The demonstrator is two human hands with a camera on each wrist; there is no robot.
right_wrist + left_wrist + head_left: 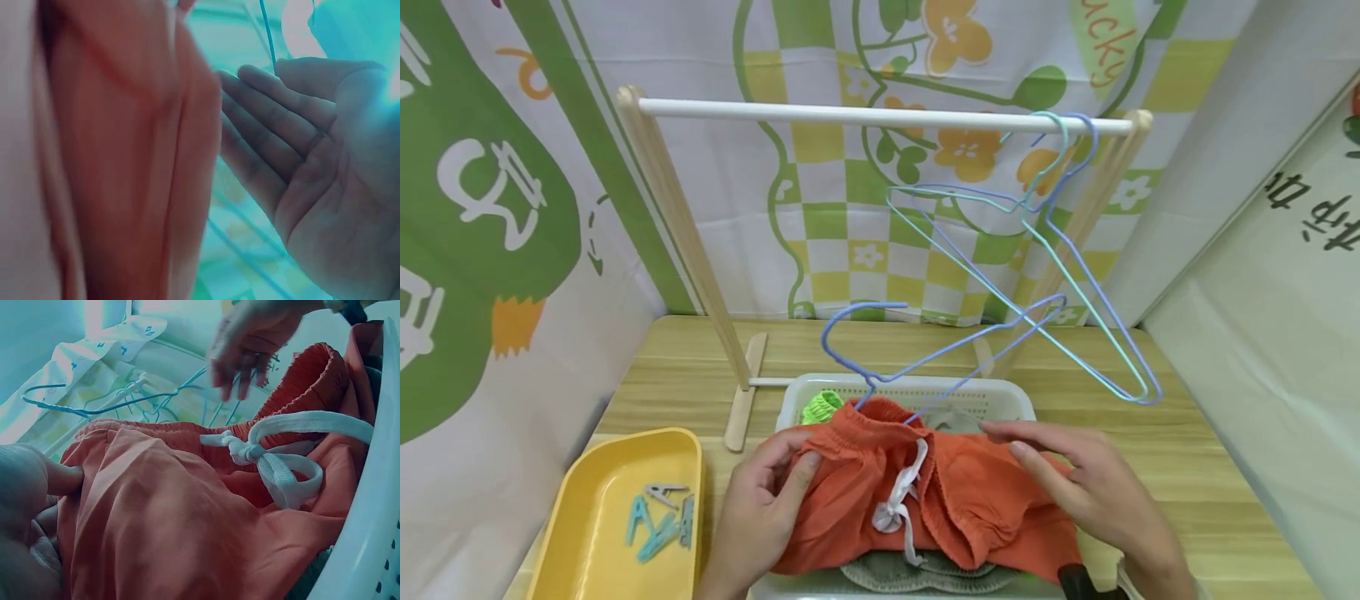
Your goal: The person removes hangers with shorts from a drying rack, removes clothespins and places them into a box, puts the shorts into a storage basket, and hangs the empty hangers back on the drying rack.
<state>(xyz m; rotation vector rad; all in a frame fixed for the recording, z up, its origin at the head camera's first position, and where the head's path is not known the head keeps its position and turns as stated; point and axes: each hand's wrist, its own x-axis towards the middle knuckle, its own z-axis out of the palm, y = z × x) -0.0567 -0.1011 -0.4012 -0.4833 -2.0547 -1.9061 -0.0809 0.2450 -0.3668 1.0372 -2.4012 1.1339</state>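
Orange shorts (850,492) with an elastic waistband and a tied white drawstring (897,504) lie bunched over a white basket (1026,400). A blue hanger (940,358) reaches into the waistband, its hook pointing up and left. My left hand (767,496) pinches the left side of the shorts between thumb and fingers; the left wrist view shows the thumb pressed on the cloth. Fairly straight fingers mark my right hand (1090,483), which is at the right side of the shorts. In the right wrist view its palm (337,181) faces the cloth and grips nothing.
A wooden rack with a white rail (880,113) stands behind, with a green hanger (1056,237) and another blue hanger (1097,287) on it. At left, a yellow tray (602,525) holds several clothespins (658,533). Bright green netting (822,407) and grey cloth lie in the basket.
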